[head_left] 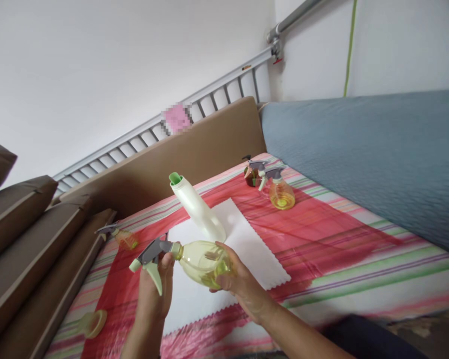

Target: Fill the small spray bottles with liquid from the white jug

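A see-through yellow-green spray bottle (198, 260) lies sideways in the air between my hands, its grey spray head pointing left. My left hand (157, 281) is closed around the grey head near the collar, beside the pale trigger. My right hand (243, 281) wraps the rounded base of the same bottle. Just behind it, a pale green-white bottle (198, 207) with an open green mouth stands on a white sheet (256, 259) with scalloped edges. Some of the sheet is hidden by my hands and the spray bottle.
A red plastic sheet (322, 239) covers part of a striped cloth (404, 281). Amber (282, 194) and dark (251, 175) bottles stand at the back right. An orange-tinted spray bottle (124, 238) and a pale yellow funnel-like piece (94, 324) are at left, near stacked brown cushions (41, 269).
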`<state>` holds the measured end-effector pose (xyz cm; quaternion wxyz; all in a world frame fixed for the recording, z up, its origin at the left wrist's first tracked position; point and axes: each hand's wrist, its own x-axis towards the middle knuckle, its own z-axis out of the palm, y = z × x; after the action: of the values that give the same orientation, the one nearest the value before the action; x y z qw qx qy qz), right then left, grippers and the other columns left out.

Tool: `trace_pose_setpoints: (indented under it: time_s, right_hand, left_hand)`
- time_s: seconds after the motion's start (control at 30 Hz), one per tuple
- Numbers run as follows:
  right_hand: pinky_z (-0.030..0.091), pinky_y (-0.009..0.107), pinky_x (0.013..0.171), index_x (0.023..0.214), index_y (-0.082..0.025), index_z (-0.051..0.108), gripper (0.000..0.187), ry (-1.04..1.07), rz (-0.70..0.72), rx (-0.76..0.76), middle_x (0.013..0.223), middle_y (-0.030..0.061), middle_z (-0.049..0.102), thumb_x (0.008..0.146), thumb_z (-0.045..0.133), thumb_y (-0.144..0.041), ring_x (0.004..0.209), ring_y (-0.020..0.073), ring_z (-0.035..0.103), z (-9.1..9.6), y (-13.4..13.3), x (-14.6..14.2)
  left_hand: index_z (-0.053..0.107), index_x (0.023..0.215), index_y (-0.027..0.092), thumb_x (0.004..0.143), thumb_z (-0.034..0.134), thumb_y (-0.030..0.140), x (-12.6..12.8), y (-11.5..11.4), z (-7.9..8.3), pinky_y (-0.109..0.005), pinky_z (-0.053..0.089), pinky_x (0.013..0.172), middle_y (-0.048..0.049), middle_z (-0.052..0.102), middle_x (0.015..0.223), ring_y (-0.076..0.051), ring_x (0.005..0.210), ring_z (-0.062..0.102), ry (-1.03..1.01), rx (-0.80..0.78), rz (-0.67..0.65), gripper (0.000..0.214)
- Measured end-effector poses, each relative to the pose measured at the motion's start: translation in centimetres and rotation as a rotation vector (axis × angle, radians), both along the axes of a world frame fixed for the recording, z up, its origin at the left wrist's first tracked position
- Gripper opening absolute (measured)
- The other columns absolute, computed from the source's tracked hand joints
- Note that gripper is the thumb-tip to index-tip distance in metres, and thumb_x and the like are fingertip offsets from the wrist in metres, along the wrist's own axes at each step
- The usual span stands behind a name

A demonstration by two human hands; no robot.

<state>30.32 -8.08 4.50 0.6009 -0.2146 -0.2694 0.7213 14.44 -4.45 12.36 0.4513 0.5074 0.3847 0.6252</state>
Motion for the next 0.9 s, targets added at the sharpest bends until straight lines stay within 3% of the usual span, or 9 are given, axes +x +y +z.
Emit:
trace_pose_setpoints:
  time_s: [0.17,0.3,0.47,0.67,0.77,0.9]
  right_hand:
    - [0.046,0.03,0.058,0.119,-0.02,0.042,0.06,0.096,0.228,0.0,0.107,0.0108,0.059,0.071,0.062,-0.05,0.073,0.0206,0.065,-0.6,-0.1,-0.2]
    - [0.045,0.031,0.06,0.121,-0.02,0.039,0.064,0.239,0.362,-0.064,0.097,0.0094,0.064,0.072,0.056,-0.058,0.07,0.0215,0.066,-1.2,-0.2,-0.5]
    - [0.044,0.031,0.062,0.119,-0.02,0.041,0.061,0.29,0.4,-0.104,0.094,0.0085,0.066,0.073,0.056,-0.057,0.072,0.0222,0.067,-1.0,-0.3,-0.7]
    - [0.045,0.03,0.059,0.121,-0.02,0.04,0.063,0.278,0.391,-0.08,0.091,0.0078,0.066,0.073,0.057,-0.056,0.069,0.022,0.067,-1.1,-0.2,-0.6]
    - [0.046,0.03,0.059,0.12,-0.02,0.04,0.062,0.284,0.399,-0.097,0.092,0.0078,0.066,0.073,0.056,-0.057,0.07,0.0216,0.067,-1.1,-0.1,-0.5]
    - [0.046,0.029,0.057,0.117,-0.02,0.043,0.058,0.293,0.388,-0.111,0.092,0.007,0.066,0.074,0.056,-0.057,0.07,0.0205,0.067,-1.0,0.0,-0.4]
  left_hand:
    - [0.062,0.089,0.019,0.07,0.068,0.03,0.4,0.0,-0.1,-0.04,0.045,0.09,-0.0048,0.066,0.09,-0.023,0.095,0.061,-0.016,-0.018,-0.047,0.023]
    - [0.062,0.093,0.02,0.069,0.068,0.036,1.0,0.0,-0.3,-0.044,0.043,0.092,-0.0053,0.066,0.091,-0.025,0.097,0.061,-0.068,-0.1,-0.056,0.029]
    - [0.063,0.089,0.023,0.069,0.067,0.039,2.4,-0.3,-0.6,-0.041,0.043,0.091,-0.0035,0.066,0.097,-0.023,0.097,0.061,-0.121,-0.113,-0.072,0.026]
    - [0.062,0.086,0.025,0.06,0.075,0.033,2.8,0.2,-0.9,-0.039,0.043,0.091,0.0022,0.066,0.087,-0.018,0.087,0.063,-0.204,-0.101,0.028,0.03]
    - [0.062,0.08,0.024,0.057,0.077,0.035,2.5,0.6,-0.8,-0.041,0.041,0.092,0.0019,0.067,0.085,-0.02,0.086,0.064,-0.226,-0.151,-0.025,0.03]
    - [0.062,0.083,0.024,0.065,0.071,0.039,2.5,0.6,-0.5,-0.043,0.039,0.093,-0.0021,0.07,0.089,-0.022,0.092,0.063,-0.199,-0.152,-0.097,0.025]
